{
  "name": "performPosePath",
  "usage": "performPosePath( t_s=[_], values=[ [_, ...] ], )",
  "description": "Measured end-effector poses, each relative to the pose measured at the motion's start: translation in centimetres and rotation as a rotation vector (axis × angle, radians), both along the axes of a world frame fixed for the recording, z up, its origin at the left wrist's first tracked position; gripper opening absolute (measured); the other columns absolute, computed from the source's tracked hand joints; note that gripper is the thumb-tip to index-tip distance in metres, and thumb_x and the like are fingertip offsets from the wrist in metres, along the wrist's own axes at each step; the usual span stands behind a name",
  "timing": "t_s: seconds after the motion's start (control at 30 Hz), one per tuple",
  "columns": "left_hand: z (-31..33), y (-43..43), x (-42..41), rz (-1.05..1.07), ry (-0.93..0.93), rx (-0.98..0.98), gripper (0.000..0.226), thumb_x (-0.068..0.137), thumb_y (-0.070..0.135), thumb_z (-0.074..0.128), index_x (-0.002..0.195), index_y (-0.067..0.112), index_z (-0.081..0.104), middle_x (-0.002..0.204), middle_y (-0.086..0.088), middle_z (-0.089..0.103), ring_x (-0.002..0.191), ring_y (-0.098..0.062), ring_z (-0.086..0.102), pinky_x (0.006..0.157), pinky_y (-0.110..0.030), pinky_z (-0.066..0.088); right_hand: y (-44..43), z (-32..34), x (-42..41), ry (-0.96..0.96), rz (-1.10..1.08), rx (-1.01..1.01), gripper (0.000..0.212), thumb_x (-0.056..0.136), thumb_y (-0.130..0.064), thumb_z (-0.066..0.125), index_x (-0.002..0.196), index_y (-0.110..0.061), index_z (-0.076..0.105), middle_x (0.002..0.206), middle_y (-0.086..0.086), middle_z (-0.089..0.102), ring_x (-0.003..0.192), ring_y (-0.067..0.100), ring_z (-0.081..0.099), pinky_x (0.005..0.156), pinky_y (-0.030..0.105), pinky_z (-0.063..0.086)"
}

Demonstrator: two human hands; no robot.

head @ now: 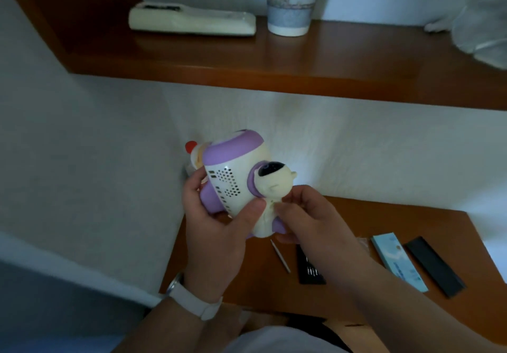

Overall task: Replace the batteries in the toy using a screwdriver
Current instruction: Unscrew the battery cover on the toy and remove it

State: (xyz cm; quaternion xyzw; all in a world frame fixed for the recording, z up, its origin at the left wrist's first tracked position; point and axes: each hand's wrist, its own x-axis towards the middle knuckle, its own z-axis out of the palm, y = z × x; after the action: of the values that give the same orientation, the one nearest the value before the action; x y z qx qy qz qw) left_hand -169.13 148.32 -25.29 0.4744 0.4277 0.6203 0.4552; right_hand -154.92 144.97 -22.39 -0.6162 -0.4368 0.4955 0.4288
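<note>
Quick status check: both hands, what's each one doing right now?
Left hand: grips the cream and purple plastic toy by its body.
Right hand: pinches the same toy just below its small cream figure.

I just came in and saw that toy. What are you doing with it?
A person holds the purple and cream toy over the wooden table: the left hand grips its body, the right hand pinches the little figure on it. The thin screwdriver lies untouched on the table beside a black tool case.
</note>
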Motion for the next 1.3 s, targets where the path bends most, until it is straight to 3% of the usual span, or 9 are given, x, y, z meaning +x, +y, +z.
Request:
performPosePath(
  t_s=[0.13,0.37,0.57,0.67,0.8,0.93,1.07,1.23,1.3],
  values=[
    [0.4,-0.6,1.0,0.040,0.040,0.022,0.084,0.058,0.037,0.084,0.131,0.025,0.043,0.119,0.006,0.065,0.105,-0.016,0.069,0.073,-0.024,0.059,-0.3,0.5,0.8,0.127,-0.017,-0.050,0.017,0.091,-0.033,0.059,0.106,-0.027,0.063,0.100,-0.005,0.072,0.094,0.012,0.069,0.089,0.041,0.058],
    [1.8,-2.2,4.9,0.040,0.112,0.045,0.078,0.057,0.037,0.085,0.124,0.033,0.046,0.111,0.025,0.064,0.105,-0.005,0.067,0.073,-0.015,0.056,-1.7,1.3,4.7,0.338,0.046,-0.121,0.042,0.084,-0.048,0.064,0.119,-0.024,0.062,0.111,-0.001,0.071,0.105,0.014,0.068,0.096,0.044,0.054],
    [2.9,-3.7,8.7,0.054,0.211,0.059,0.082,0.058,0.030,0.095,0.123,0.034,0.045,0.109,0.031,0.062,0.106,0.000,0.065,0.073,-0.011,0.053,-2.9,1.7,8.9,0.575,0.088,-0.138,0.037,0.088,-0.033,0.068,0.123,-0.019,0.063,0.119,0.006,0.070,0.114,0.020,0.065,0.103,0.049,0.048],
    [3.3,-4.6,10.4,0.050,0.213,0.058,0.083,0.058,0.039,0.088,0.128,0.027,0.045,0.113,0.021,0.063,0.108,-0.004,0.065,0.075,-0.014,0.055,-3.8,1.6,10.7,0.601,0.087,-0.129,0.044,0.085,-0.035,0.073,0.124,-0.019,0.062,0.120,0.006,0.070,0.112,0.021,0.066,0.101,0.048,0.050],
    [3.6,-5.8,12.5,0.030,0.222,0.053,0.081,0.060,0.026,0.089,0.128,0.022,0.044,0.114,0.011,0.063,0.104,-0.003,0.066,0.074,-0.014,0.055,-5.0,1.3,12.6,0.620,0.037,-0.139,0.035,0.088,-0.028,0.068,0.122,-0.021,0.061,0.117,0.005,0.070,0.108,0.020,0.068,0.095,0.045,0.054],
    [3.6,-6.9,14.3,-0.002,0.203,0.048,0.079,0.061,0.023,0.088,0.126,0.024,0.045,0.107,0.023,0.067,0.103,-0.002,0.066,0.075,-0.014,0.054,-6.4,1.4,14.1,0.625,0.017,-0.133,0.048,0.076,-0.035,0.073,0.120,-0.023,0.061,0.116,0.004,0.070,0.108,0.021,0.068,0.093,0.045,0.056],
    [3.6,-8.1,15.8,0.005,0.209,0.043,0.083,0.057,0.041,0.091,0.126,0.033,0.045,0.111,0.022,0.065,0.107,-0.005,0.065,0.076,-0.016,0.055,-7.6,1.2,15.5,0.638,-0.001,-0.138,0.037,0.086,-0.029,0.070,0.120,-0.022,0.061,0.116,0.005,0.070,0.108,0.022,0.068,0.092,0.047,0.056],
    [3.0,-9.5,17.1,-0.014,0.256,0.066,0.084,0.058,0.046,0.085,0.129,0.035,0.042,0.120,0.014,0.060,0.115,-0.008,0.061,0.081,-0.018,0.055,-9.0,1.2,17.0,0.704,0.064,-0.138,0.068,0.065,-0.043,0.081,0.126,-0.025,0.057,0.120,0.004,0.069,0.112,0.024,0.067,0.092,0.051,0.055],
    [2.5,-10.0,17.6,-0.020,0.272,0.068,0.086,0.058,0.048,0.084,0.132,0.031,0.041,0.124,0.008,0.059,0.118,-0.013,0.060,0.084,-0.023,0.057,-9.5,1.2,17.4,0.740,0.077,-0.139,0.071,0.065,-0.042,0.086,0.128,-0.025,0.057,0.121,0.004,0.068,0.112,0.025,0.067,0.094,0.052,0.054]
  ],
)
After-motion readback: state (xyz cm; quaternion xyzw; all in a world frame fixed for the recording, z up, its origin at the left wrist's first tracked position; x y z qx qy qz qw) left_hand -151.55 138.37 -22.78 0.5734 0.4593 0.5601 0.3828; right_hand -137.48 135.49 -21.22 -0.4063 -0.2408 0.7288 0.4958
